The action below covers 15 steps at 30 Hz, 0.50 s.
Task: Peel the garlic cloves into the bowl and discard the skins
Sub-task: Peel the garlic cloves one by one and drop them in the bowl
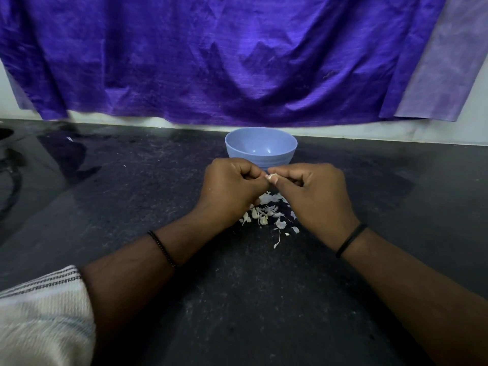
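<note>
A pale blue bowl (261,146) stands on the dark counter near the back wall; what I can see of its inside looks empty. Just in front of it, my left hand (232,188) and my right hand (317,196) meet above the counter, and the fingertips of both pinch one small white garlic clove (271,177). Under and between the hands lies a heap of white garlic skins and cloves (266,212), partly hidden by both hands. A few loose skin strips (280,233) trail toward me.
The dark speckled counter (237,299) stretches toward me. A purple cloth (211,62) hangs down the wall behind the bowl. My striped pale sleeve (39,313) shows at the lower left. A dark wet-looking patch (66,151) lies at the far left of the counter.
</note>
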Tool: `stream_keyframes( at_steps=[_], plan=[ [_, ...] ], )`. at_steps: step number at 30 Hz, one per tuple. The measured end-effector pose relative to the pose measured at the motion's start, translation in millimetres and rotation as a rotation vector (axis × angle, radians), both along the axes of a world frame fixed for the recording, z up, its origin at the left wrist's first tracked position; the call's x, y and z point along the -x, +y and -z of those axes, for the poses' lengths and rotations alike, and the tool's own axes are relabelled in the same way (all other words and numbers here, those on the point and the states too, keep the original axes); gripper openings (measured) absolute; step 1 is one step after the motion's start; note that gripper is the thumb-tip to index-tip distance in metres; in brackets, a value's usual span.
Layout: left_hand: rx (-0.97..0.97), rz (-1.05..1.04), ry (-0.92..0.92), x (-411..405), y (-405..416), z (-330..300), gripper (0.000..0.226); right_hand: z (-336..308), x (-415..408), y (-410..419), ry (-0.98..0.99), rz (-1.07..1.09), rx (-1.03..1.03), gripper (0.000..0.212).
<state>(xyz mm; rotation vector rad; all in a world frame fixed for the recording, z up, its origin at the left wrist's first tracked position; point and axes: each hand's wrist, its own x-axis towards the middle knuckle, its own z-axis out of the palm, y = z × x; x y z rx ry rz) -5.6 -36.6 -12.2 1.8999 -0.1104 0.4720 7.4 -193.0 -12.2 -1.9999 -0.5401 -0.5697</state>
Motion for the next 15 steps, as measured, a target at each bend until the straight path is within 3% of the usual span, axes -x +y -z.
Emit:
stream_keyframes(
  at_steps=[7,10,15],
  plan=[
    [0.169,-0.035,0.015,2.9,-4.3,-1.2,0.012,1.5,1.6,9.1,-0.05,0.036,-0.084,0.015],
    [0.27,-0.005,0.037,1.8,-4.6,-2.8,0.01,-2.4,-1.6,7.7,0.093,-0.014,-0.192,0.014],
    [0.266,0.021,0.042,2.2,-5.6,-4.7,0.01,-7.2,-2.9,3.5,0.27,-0.182,-0.35,0.02]
  ],
)
